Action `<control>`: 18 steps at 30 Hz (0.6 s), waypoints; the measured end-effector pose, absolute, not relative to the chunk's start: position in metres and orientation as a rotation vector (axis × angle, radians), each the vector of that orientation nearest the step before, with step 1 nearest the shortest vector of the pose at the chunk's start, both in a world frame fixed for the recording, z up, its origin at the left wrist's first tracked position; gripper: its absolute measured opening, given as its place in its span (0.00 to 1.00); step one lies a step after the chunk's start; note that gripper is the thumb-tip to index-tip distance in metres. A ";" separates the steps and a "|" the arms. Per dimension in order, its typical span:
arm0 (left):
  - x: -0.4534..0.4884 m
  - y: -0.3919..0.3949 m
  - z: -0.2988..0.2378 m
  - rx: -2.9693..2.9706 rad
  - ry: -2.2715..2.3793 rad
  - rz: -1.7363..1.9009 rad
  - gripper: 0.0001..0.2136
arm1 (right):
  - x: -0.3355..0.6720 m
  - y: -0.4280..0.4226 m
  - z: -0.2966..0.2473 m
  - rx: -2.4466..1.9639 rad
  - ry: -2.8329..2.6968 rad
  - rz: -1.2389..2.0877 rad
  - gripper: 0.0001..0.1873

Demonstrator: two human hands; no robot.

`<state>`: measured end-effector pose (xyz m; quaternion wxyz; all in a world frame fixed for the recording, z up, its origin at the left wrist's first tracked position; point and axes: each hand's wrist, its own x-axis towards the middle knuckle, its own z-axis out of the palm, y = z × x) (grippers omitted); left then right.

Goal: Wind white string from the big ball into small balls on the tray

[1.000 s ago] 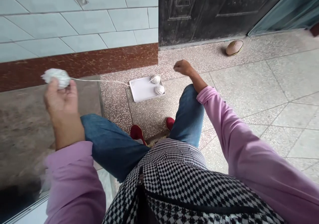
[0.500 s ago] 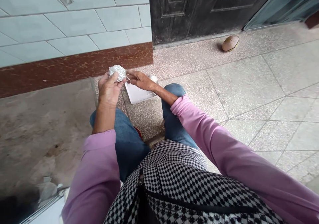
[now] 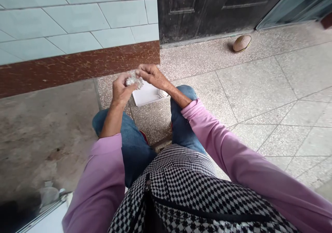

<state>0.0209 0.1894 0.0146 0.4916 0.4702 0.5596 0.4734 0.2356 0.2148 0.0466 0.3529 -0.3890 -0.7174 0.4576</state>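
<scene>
1. Head view, left hand. My left hand (image 3: 120,93) is curled shut around a ball of white yarn (image 3: 134,81), which sits in my fingers above my knees.
2. Head view, right hand. My right hand (image 3: 151,76) arches over that ball, with its fingertips (image 3: 138,72) at the ball's upper edge; I cannot tell whether they pinch it.
3. Head view, below the hands. A white tray (image 3: 145,95) lies on the terrazzo floor (image 3: 197,58), and a second yarn ball (image 3: 163,93) sits at its edge, just under my right forearm.
4. Head view, surroundings. My pink sleeves (image 3: 233,157) and jeans (image 3: 183,115) frame a checkered bag (image 3: 181,191) on my lap. Ahead are a dark door (image 3: 204,8) and an oval brown object (image 3: 242,43) on the floor. To the left is a tiled wall (image 3: 77,22) with red-brown skirting (image 3: 77,65).
</scene>
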 end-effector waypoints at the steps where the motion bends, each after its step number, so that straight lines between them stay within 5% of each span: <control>1: 0.024 0.184 0.019 1.131 1.319 1.088 0.17 | 0.239 0.218 0.045 -1.059 -1.815 1.151 0.30; 8: 0.027 0.167 0.036 0.914 1.016 1.058 0.23 | 0.231 0.224 0.030 -1.191 -1.768 1.220 0.33; 13: 0.024 0.175 0.027 0.931 1.028 1.172 0.22 | 0.224 0.221 0.024 -1.179 -1.793 1.212 0.28; 18: 0.021 0.184 0.021 0.970 0.999 1.241 0.31 | 0.227 0.218 0.024 -1.161 -1.947 1.172 0.24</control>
